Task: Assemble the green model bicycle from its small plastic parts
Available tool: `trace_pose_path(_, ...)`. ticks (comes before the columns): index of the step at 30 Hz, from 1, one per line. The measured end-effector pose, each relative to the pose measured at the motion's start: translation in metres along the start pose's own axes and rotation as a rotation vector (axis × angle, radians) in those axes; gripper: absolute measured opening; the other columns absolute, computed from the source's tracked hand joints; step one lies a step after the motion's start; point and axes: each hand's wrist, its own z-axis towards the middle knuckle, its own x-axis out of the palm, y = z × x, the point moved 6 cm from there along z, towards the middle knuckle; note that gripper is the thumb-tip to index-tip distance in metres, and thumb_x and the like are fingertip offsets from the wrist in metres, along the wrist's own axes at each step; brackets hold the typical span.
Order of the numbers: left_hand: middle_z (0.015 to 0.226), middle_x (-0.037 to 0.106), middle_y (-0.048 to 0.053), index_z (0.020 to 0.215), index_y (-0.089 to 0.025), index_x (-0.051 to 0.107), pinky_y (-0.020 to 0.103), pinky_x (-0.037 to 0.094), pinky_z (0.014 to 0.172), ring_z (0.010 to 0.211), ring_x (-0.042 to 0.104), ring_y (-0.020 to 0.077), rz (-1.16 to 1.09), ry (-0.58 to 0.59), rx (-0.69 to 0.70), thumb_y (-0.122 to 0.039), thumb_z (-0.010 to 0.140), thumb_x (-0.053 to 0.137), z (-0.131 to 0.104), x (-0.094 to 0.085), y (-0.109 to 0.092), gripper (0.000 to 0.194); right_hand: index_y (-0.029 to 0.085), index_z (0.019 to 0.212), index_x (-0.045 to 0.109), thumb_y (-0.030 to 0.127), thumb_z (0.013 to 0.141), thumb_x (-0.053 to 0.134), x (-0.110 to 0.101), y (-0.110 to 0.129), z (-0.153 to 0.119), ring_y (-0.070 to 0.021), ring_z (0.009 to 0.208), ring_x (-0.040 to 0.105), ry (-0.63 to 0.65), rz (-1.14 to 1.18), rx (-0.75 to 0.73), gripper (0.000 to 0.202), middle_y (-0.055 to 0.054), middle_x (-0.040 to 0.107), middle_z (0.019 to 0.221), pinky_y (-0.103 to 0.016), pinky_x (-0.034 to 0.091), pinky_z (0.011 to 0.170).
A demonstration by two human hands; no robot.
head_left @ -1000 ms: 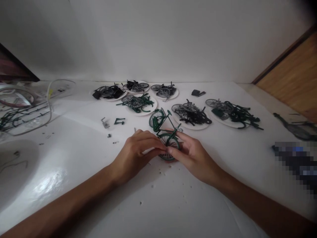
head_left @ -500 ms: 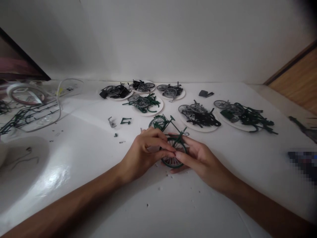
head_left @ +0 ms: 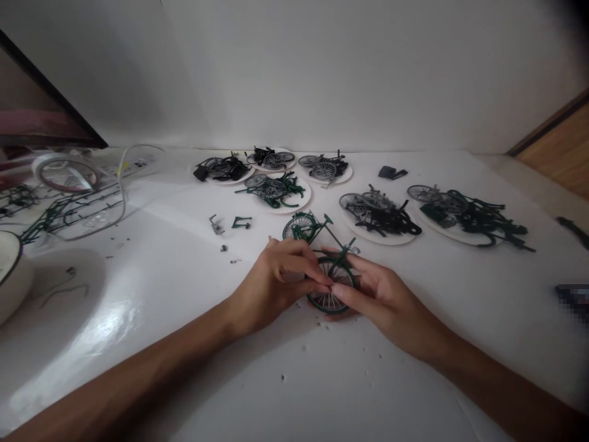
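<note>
A small green model bicycle (head_left: 339, 236) stands between my hands near the middle of the table, its front wheel (head_left: 327, 302) facing me. My right hand (head_left: 380, 294) grips that front wheel, with the thumb on the hub side and fingers behind it. The thumb and index finger of my left hand (head_left: 280, 276) pinch at the hub. Whatever sits between those fingertips is too small to make out. Beyond my left hand lie a green frame-like part (head_left: 242, 222), a grey metallic part (head_left: 216, 224) and a tiny dark piece (head_left: 224, 248).
Paper plates heaped with model bicycle parts line the back, including green parts (head_left: 278, 189) and black parts (head_left: 381, 215). A dark piece (head_left: 390, 172) lies behind them. At left are a tape roll (head_left: 67, 172), a cable (head_left: 120, 184), part sprues (head_left: 50, 215) and a white bowl (head_left: 13, 276).
The whole view has shifted slightly, so the table things appear farther right and more of the bowl shows. Both hands keep nearly the same hold at the front wheel.
</note>
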Motion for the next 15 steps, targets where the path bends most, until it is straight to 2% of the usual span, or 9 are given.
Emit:
trace_pose_path(4, 0.088, 0.066, 0.001, 0.089, -0.024, 0.076, 0.033, 0.034, 0.080, 0.085, 0.057, 0.0149, 0.178, -0.005, 0.190, -0.026, 0.088, 0.070, 0.000, 0.000, -0.009, 0.006, 0.024, 0.139, 0.048, 0.030, 0.093, 0.062, -0.001, -0.001, 0.001, -0.0248, 0.104, 0.069, -0.024, -0.010, 0.000, 0.049, -0.009, 0.065, 0.122, -0.041, 0.066, 0.080)
trace_pose_path(7, 0.087, 0.067, 0.002, 0.091, -0.022, 0.075, 0.033, 0.033, 0.078, 0.086, 0.057, 0.0154, 0.288, -0.002, 0.287, -0.028, 0.091, 0.066, -0.001, 0.001, -0.015, 0.010, 0.025, 0.140, 0.048, 0.031, 0.093, 0.061, -0.001, -0.002, 0.002, -0.0253, 0.105, 0.068, -0.023, -0.004, -0.002, 0.049, -0.009, 0.065, 0.124, -0.041, 0.066, 0.080)
trace_pose_path(15, 0.092, 0.068, 0.002, 0.090, -0.023, 0.075, 0.033, 0.033, 0.080, 0.089, 0.055, 0.0163, 0.365, -0.012, 0.263, -0.029, 0.094, 0.062, -0.003, 0.003, -0.019, 0.014, 0.028, 0.142, 0.049, 0.031, 0.093, 0.062, -0.004, -0.003, 0.000, -0.0275, 0.111, 0.065, -0.037, 0.010, 0.008, 0.051, -0.008, 0.062, 0.132, -0.045, 0.064, 0.084)
